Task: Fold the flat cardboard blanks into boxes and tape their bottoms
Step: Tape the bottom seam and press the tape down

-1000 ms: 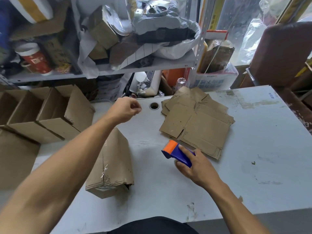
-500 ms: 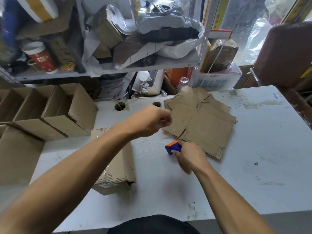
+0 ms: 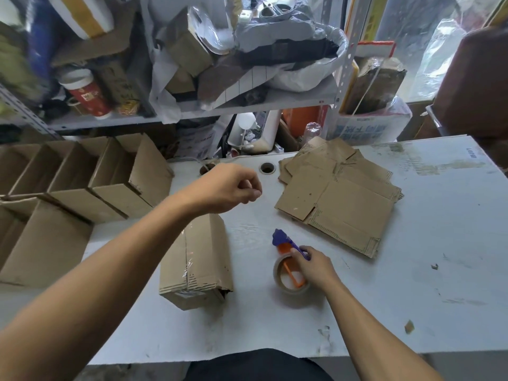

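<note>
Furthest out past the left hand, a row of folded boxes stands open-topped, likely parked there to keep the working area free. The left hand hovers above the surface with its fingers curled inward; fingertips meet the thumb, but whether they pinch a tape end I cannot tell, and nothing shows between them. Just below that hand lies a taped box on its side, clear tape running along its bottom seam, so this one looks done and ready to join the row. To its right, the right hand grips the tape dispenser by its purple handle, the roll resting flat on the surface, probably being set down. Beyond the right hand, the flat cardboard blanks sit stacked within easy reach for the next fold.
</note>
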